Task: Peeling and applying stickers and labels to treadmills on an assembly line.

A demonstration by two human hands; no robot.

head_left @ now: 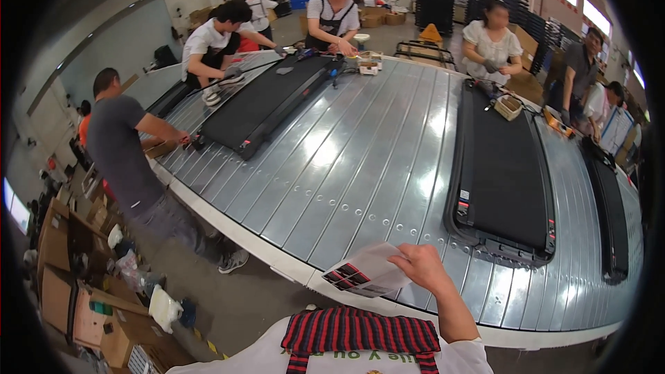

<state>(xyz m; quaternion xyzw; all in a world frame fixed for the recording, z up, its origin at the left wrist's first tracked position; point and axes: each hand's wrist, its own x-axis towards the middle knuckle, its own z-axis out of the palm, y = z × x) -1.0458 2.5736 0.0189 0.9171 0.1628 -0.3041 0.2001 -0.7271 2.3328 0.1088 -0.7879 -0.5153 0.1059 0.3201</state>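
My right hand (422, 268) is closed on the edge of a thin whitish sheet (374, 271) with dark and red printed patches at its lower left end. The sheet hangs tilted over the near edge of the metal-topped conveyor table (332, 180); whether it is paper or a plastic sleeve, I cannot make out. My left hand is out of the picture. Nearest to my right hand, on its far right side, lies a black treadmill deck (502, 173) flat on the slats. A second treadmill deck (267, 104) lies further off to the left.
Co-workers stand around the table; a person in grey (128, 138) bends over its left side. Another treadmill deck (606, 201) lies at the right. A small parts box (509, 107) sits on the nearest deck. Cardboard boxes (142, 336) crowd the floor at the lower left.
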